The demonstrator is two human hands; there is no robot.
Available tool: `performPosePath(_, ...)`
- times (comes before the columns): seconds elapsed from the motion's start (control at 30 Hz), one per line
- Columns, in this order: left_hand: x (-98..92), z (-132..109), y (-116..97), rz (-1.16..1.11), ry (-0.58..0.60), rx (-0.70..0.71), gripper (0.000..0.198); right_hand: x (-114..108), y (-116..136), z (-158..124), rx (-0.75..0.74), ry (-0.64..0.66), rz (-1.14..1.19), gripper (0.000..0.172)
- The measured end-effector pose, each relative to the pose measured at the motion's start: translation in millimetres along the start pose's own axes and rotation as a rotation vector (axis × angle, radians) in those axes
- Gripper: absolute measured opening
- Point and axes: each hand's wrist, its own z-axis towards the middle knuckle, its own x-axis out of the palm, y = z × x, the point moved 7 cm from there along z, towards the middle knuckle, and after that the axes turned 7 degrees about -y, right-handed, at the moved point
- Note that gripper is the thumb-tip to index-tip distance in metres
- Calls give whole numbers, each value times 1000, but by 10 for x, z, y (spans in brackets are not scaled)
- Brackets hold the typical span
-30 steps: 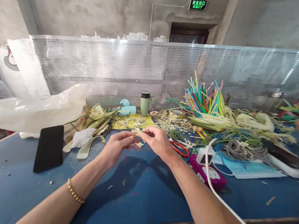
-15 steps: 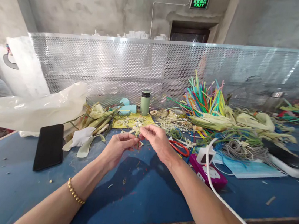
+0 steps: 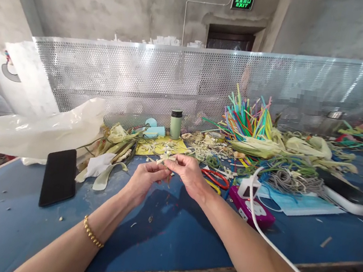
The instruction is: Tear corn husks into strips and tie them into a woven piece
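Observation:
Over the middle of the blue table (image 3: pixel 151 249), both my hands meet at a small pale flower-like piece of husk strips (image 3: pixel 166 157) with a short thin stem. My left hand (image 3: pixel 143 179), the one with the beaded bracelet at its wrist, pinches it low down, around the stem. Thumb and fingers of my right hand (image 3: pixel 188 174) are closed on the same piece from the right, at its pale strips. The fingertips cover part of it. Just behind lies a yellow sheet (image 3: pixel 145 148) strewn with similar pale bits.
Left of my hands are a black phone (image 3: pixel 59 178), husks (image 3: pixel 118 135) and a plastic bag (image 3: pixel 38 133). A green bottle (image 3: pixel 175 125) stands behind. Rightward lie red-handled scissors (image 3: pixel 218 178), colourful pipe cleaners (image 3: pixel 248 119), a purple power socket (image 3: pixel 252 210) and a blue mask (image 3: pixel 304 204).
My right hand has shifted slightly left and down, closer to my left hand. A pale strip now sticks out by its fingertips. The left hand has barely moved.

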Motion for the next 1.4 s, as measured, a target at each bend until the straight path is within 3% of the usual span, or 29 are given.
performPosePath(0.17,61,-33,46,-74,117,-123,27,-29,10,15,30,35,-52,33)
performPosePath(0.27,27,-30,33,-95,118,-167,31,-87,48,27,31,1,-95,33)
performPosePath(0.6,-2,-13,-17,54,133,-104,26,-156,10,62,43,-51,-280,27)
performPosePath(0.73,-2,-24,-56,44,136,-83,25,-143,3,49,47,24,-293,28)
performPosePath(0.87,-79,12,-39,-19,58,-116,26,-104,54,37,-10,41,-252,31)
performPosePath(1.07,-271,97,-102,21,-155,22,24,-70,-58,46,25,22,-321,28)
performPosePath(1.23,-235,96,-93,111,-132,47,22,-49,-49,46,-86,17,-447,18)
performPosePath(1.4,-235,123,-99,297,-129,146,19,7,68,8,-286,-10,-729,16)
